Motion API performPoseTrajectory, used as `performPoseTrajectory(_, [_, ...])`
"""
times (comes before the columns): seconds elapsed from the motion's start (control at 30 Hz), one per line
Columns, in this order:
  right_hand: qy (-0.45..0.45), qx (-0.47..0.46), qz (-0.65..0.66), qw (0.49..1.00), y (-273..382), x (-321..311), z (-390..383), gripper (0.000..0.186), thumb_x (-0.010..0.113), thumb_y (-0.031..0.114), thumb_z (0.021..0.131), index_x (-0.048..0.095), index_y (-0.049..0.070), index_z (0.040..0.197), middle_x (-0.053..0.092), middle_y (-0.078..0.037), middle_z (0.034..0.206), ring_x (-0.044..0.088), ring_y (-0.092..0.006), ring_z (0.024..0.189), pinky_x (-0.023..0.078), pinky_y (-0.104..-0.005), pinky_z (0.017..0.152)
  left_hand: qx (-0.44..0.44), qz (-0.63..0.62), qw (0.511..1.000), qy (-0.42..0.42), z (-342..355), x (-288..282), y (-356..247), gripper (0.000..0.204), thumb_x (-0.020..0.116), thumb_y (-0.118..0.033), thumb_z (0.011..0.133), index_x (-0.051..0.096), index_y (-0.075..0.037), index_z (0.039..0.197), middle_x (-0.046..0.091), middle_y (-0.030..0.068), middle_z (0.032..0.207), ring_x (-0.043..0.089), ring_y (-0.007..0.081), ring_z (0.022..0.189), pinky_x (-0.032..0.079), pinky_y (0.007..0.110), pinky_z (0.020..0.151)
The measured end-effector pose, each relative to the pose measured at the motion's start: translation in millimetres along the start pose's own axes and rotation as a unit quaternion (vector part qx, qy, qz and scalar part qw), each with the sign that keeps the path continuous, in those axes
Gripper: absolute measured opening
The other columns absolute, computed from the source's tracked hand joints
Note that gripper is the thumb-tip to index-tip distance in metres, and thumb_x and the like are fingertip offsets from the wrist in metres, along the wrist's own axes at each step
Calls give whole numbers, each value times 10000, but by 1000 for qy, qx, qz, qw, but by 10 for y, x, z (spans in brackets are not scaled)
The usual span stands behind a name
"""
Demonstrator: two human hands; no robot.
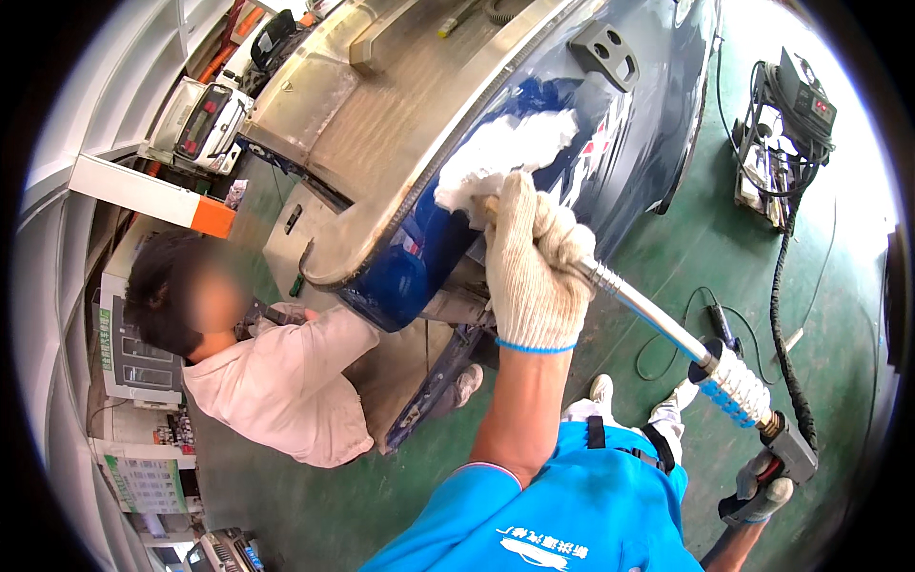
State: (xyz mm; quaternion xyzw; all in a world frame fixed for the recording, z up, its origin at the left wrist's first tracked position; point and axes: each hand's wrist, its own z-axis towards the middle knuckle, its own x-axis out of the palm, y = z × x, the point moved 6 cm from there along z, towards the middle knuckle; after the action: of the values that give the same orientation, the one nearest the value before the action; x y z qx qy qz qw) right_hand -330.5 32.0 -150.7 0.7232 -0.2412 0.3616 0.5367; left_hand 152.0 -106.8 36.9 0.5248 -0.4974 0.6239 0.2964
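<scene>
My left hand (534, 281), in a cream knit glove, is closed round the front of a long metal rod (653, 319) against a white, uneven patch (505, 143) on a dark blue vehicle panel (400, 272). The rod carries a ribbed silver sliding piece (726, 381) and ends in a grey pistol-grip tool (791, 448) with a thick cable. My right hand (762, 488), gloved, grips that tool's handle low at the right. A black slotted bracket (603, 55) sits on the panel above the patch. The rod's tip is largely hidden by my left hand.
A co-worker (276, 381) in pale clothing crouches at my left beside the panel's lower end. On the green floor (648, 267) at the right are a wheeled machine (796, 100) with coiled cables and a corded tool (724, 329). A white vehicle (200, 124) stands at the back left.
</scene>
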Motion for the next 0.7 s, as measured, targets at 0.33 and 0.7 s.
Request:
performPoseTrajectory(0.33, [24, 9, -5, 1000, 9, 220, 205, 570, 874, 263, 765, 609, -139, 1070, 634, -185, 647, 560, -244, 419, 464, -356, 405, 3, 17, 1000, 0, 55, 16, -34, 307, 654, -279, 1071, 490, -157, 842, 344, -56, 682, 306, 82, 550, 319, 264, 488])
performPoseTrajectory(0.7, [-8, -34, -50, 998, 104, 86, 186, 723, 919, 373, 744, 589, -131, 1143, 672, -174, 736, 554, -228, 423, 455, -334, 400, 92, 80, 988, -92, -175, 149, 173, 389, 585, -400, 1084, 665, -53, 1239, 618, 13, 853, 581, 125, 721, 512, 292, 674])
